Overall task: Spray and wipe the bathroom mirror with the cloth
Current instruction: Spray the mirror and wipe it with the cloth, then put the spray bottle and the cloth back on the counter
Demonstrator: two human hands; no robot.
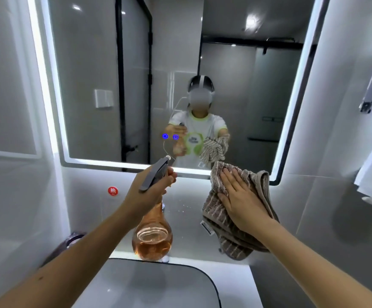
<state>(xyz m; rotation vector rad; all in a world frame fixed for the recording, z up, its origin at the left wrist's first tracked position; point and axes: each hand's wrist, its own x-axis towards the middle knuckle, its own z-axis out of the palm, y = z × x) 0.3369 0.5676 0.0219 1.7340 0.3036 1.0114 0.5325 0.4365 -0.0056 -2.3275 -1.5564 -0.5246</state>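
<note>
Centre frame, left hand (pixel 151 187) grips the amber plastic spray bottle (pixel 152 236), aiming at the backlit mirror (pixel 114 74); right hand (pixel 240 201), fingers flat, presses the brown striped cloth (pixel 229 236), ready to wipe

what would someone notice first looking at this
Probably the two hands raised at the bottom of the lit mirror. The left hand has its grip on a spray bottle of orange liquid, centre frame, nozzle towards the glass. The right hand lies flat on a brown striped cloth at the mirror's lower right edge.
</note>
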